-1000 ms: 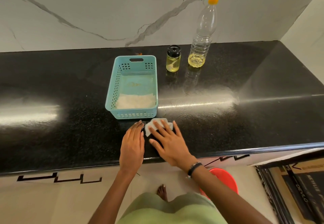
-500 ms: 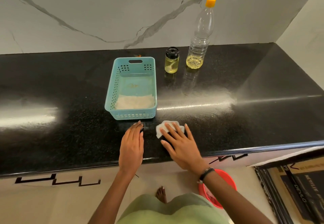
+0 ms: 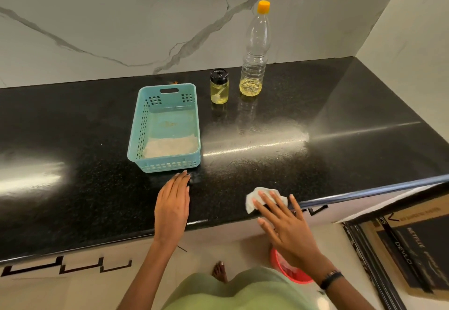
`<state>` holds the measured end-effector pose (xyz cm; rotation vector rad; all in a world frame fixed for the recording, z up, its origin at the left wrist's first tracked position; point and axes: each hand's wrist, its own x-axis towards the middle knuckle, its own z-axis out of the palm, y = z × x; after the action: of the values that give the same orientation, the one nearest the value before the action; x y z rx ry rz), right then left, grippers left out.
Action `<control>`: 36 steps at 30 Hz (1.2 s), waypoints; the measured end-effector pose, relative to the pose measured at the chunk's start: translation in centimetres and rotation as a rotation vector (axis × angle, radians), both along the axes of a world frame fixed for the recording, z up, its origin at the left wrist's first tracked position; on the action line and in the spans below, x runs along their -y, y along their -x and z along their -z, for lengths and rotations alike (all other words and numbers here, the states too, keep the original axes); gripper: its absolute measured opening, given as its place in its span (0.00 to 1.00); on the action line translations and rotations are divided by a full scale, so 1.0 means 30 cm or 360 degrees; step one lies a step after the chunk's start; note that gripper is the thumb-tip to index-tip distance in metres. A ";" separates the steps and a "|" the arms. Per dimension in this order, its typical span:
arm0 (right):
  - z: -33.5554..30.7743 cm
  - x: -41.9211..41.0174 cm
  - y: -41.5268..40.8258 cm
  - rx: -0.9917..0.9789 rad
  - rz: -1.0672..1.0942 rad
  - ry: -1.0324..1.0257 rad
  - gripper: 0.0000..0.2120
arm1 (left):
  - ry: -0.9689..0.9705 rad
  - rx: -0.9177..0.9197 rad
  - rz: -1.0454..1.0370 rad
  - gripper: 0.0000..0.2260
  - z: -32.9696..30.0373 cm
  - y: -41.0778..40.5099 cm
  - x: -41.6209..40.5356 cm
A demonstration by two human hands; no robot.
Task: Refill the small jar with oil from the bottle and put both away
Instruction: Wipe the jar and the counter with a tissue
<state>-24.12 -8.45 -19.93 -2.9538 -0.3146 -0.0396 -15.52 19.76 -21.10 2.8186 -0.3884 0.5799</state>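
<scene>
The scene is evenly and fairly brightly lit from above. Broad white glare is thrown across the polished black countertop (image 3: 315, 105), in one patch at the left edge and in a long streak right of the blue basket (image 3: 165, 127). Faint reflections of the small jar (image 3: 219, 86) and the bottle (image 3: 255, 52) are mirrored in the stone. Shadows are kept soft. Straight edges are bowed by wide-angle distortion, and fine detail is slightly softened toward the corners.

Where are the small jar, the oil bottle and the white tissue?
small jar (image 3: 219, 90), head view, on its glass body.
oil bottle (image 3: 255, 50), head view, on its clear middle.
white tissue (image 3: 252, 200), head view, on its left part.
</scene>
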 end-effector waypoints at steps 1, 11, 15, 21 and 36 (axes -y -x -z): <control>-0.003 0.034 0.010 -0.0013 0.0057 0.0023 0.23 | 0.0041 0.0014 0.0014 0.16 -0.008 0.003 0.008; -0.007 0.182 -0.009 -0.0208 0.0483 0.0138 0.26 | 0.0440 -0.0201 0.0188 0.17 -0.062 -0.026 0.168; 0.000 0.190 -0.091 -0.0193 0.0475 0.0120 0.36 | 0.0486 -0.0303 0.0257 0.18 -0.069 -0.059 0.243; -0.018 0.198 -0.252 -0.0176 0.0522 0.0027 0.35 | 0.0509 -0.0387 0.0293 0.17 -0.081 -0.157 0.345; -0.035 0.233 -0.773 -0.0220 0.0421 -0.0061 0.33 | 0.0736 -0.0399 0.0187 0.17 -0.163 -0.537 0.575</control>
<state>-0.92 -15.44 -18.88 -2.9196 0.0947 0.1231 0.60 2.51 -16.19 2.3659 -0.3192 0.2449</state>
